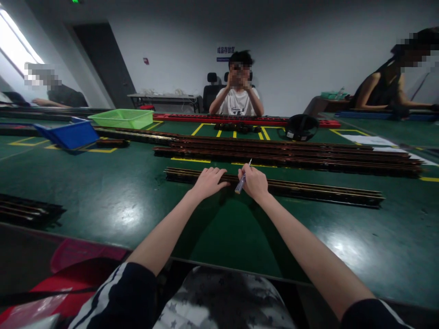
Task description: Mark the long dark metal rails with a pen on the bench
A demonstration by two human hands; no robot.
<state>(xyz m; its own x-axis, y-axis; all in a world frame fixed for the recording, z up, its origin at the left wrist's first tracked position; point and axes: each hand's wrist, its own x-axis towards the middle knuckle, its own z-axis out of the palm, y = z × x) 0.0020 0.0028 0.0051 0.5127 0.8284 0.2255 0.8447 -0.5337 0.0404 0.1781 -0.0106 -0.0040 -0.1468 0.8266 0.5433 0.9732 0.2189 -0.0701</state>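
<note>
A long dark rail with brass-coloured strips [318, 189] lies crosswise on the green table in front of me. My left hand [208, 182] rests on its left part, thumb apart from the fingers, holding nothing. Closed around a screwdriver with a clear handle [240, 183], my right hand [255, 182] sits at the rail just right of my left hand. The thin metal shaft points up and away from me. Part of the rail is hidden under both hands.
Beyond the rail lies a bundle of similar rails [291, 153]. A blue tray [70, 133], a green basket [121, 119] and a black headband-like object [302, 128] stand farther back. More rails [27, 211] lie at the near left edge. Across the table sits a person [236, 101]; others are at both sides.
</note>
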